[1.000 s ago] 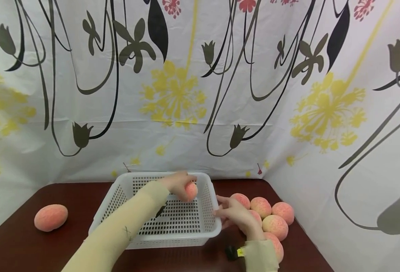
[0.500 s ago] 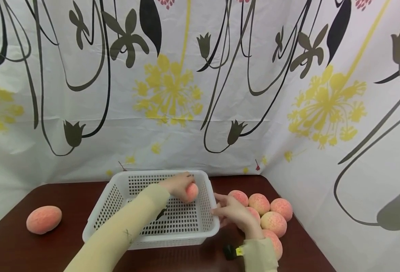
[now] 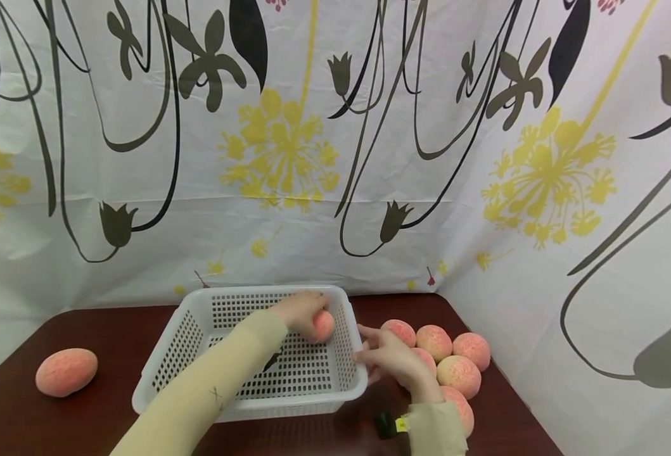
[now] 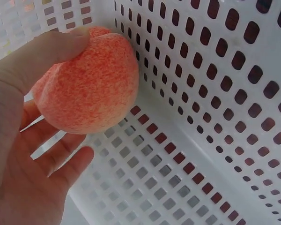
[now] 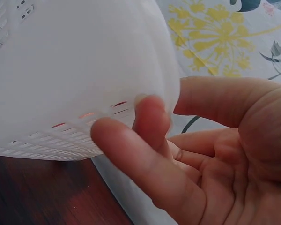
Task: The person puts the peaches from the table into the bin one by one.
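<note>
While the left hand [image 3: 301, 311] is reaching down into the white basket [image 3: 289, 406], its grip is clamping round a peach [image 3: 324, 325], with the thumb [image 4: 61, 47] lying over the top and the fingers [image 4: 78, 165] spreading below. That peach is staying inside the basket, near its right-hand end; whether it is touching the floor or a wall, I cannot tell. The right hand [image 3: 389, 354] is gripping that same end from outside, its fingers and thumb bending round the rim. Just beside it, more peaches [image 3: 459, 376] are sitting in a cluster on the dark table [image 3: 113, 335], the right arm partly covering some. A black object [image 3: 384, 425] with a yellow tag is showing by the right sleeve [image 3: 436, 427]. Well apart, on the left, an oval fruit [image 3: 67, 372] is lying alone. Behind everything, a flower-printed cloth [image 3: 289, 253] is hanging.
</note>
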A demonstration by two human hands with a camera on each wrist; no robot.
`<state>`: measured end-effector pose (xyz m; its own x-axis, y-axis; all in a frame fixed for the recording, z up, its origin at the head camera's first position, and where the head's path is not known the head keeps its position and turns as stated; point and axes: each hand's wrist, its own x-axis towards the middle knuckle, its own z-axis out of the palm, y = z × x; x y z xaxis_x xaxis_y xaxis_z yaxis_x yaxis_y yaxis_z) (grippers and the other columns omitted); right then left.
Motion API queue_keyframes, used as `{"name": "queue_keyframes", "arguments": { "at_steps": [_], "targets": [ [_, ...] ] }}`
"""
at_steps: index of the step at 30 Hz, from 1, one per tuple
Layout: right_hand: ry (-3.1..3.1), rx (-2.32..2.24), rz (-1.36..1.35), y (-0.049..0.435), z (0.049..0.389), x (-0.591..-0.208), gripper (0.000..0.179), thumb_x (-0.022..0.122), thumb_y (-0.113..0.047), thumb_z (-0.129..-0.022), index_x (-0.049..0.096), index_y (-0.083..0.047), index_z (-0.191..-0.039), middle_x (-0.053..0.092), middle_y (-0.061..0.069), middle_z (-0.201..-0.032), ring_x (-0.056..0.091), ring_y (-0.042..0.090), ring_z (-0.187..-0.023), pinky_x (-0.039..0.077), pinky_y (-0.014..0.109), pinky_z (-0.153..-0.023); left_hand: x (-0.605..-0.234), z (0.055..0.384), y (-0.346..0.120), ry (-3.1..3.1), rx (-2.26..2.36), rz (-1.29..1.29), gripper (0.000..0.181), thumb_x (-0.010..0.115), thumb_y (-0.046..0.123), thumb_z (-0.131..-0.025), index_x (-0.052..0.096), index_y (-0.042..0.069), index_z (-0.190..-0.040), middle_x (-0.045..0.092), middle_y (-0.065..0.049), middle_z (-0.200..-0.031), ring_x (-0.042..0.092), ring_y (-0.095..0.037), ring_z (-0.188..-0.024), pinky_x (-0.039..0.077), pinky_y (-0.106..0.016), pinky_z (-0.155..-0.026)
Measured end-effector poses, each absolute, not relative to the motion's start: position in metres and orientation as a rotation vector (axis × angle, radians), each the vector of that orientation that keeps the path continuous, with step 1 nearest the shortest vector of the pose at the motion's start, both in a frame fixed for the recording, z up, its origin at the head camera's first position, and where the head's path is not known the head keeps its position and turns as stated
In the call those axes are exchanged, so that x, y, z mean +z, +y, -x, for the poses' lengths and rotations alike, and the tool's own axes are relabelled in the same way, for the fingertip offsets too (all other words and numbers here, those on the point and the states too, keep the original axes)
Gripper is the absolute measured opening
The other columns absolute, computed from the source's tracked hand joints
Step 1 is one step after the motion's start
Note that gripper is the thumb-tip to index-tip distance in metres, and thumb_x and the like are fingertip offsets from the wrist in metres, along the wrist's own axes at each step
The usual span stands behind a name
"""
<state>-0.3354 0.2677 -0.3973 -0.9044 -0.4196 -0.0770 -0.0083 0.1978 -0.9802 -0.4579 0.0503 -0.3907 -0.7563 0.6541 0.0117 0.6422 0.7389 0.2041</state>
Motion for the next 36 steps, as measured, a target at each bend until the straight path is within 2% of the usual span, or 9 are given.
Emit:
{"name": "queue_keyframes", "arguments": {
  "at_steps": [3,9,17,23,29,33,36],
  "targets": [
    [2.147,-1.752,0.415,0.267,0.334,-0.397,0.073,0.062,-0.007,-0.089,0.025,0.003,-0.151,0.065,0.025,-0.095,0.069,0.029,-0.072,0.056,0.044,-0.062,-0.393,0.458,0.05,2.862,0.325,-1.072,0.052,0.088,0.026,-0.066,0.062,0.02,-0.111,0.058,0.006,-0.101,0.054,-0.014,-0.097,0.046,-0.033,-0.087],
    [2.156,-1.746,0.428,0.269,0.333,-0.396,0.073,0.061,-0.006,-0.09,0.023,0.003,-0.151,0.064,0.026,-0.094,0.069,0.028,-0.072,0.056,0.043,-0.06,-0.398,0.457,0.052,2.883,0.265,-1.135,0.05,0.085,0.029,-0.069,0.067,0.016,-0.115,0.06,0.002,-0.112,0.054,-0.019,-0.105,0.044,-0.036,-0.092],
    [2.186,-1.737,0.427,0.27,0.332,-0.395,0.073,0.062,-0.006,-0.09,0.023,0.005,-0.151,0.063,0.025,-0.095,0.069,0.03,-0.076,0.056,0.044,-0.061,-0.397,0.452,0.055,2.886,0.245,-1.137,0.06,0.083,0.029,-0.075,0.061,0.012,-0.128,0.06,-0.003,-0.121,0.053,-0.023,-0.116,0.039,-0.039,-0.101],
    [2.185,-1.726,0.449,0.265,0.334,-0.397,0.074,0.062,-0.008,-0.09,0.022,0.004,-0.151,0.065,0.024,-0.097,0.069,0.031,-0.08,0.056,0.044,-0.063,-0.39,0.444,0.051,2.907,0.185,-1.086,0.066,0.078,0.034,-0.08,0.053,0.015,-0.139,0.053,-0.005,-0.137,0.047,-0.026,-0.126,0.034,-0.041,-0.106],
    [2.243,-1.678,0.464,0.261,0.333,-0.395,0.074,0.062,-0.01,-0.09,0.022,0.004,-0.151,0.065,0.022,-0.098,0.069,0.028,-0.077,0.056,0.044,-0.062,-0.389,0.438,0.045,2.975,0.13,-1.031,0.072,0.079,0.04,-0.078,0.051,0.016,-0.14,0.053,-0.007,-0.136,0.049,-0.027,-0.124,0.04,-0.046,-0.1],
    [2.254,-1.674,0.455,0.262,0.333,-0.395,0.073,0.063,-0.011,-0.091,0.024,0.002,-0.152,0.063,0.023,-0.099,0.068,0.028,-0.078,0.056,0.044,-0.062,-0.377,0.435,0.038,2.99,0.141,-0.985,0.082,0.084,0.034,-0.073,0.048,0.016,-0.144,0.049,-0.008,-0.141,0.046,-0.028,-0.128,0.039,-0.047,-0.101],
    [2.235,-1.686,0.439,0.269,0.331,-0.396,0.075,0.064,-0.014,-0.092,0.023,0.0,-0.152,0.063,0.022,-0.1,0.068,0.03,-0.079,0.056,0.044,-0.062,-0.36,0.436,0.033,2.986,0.162,-0.969,0.081,0.083,0.032,-0.075,0.046,0.016,-0.146,0.045,-0.008,-0.145,0.043,-0.028,-0.131,0.037,-0.046,-0.103]
  ]
}}
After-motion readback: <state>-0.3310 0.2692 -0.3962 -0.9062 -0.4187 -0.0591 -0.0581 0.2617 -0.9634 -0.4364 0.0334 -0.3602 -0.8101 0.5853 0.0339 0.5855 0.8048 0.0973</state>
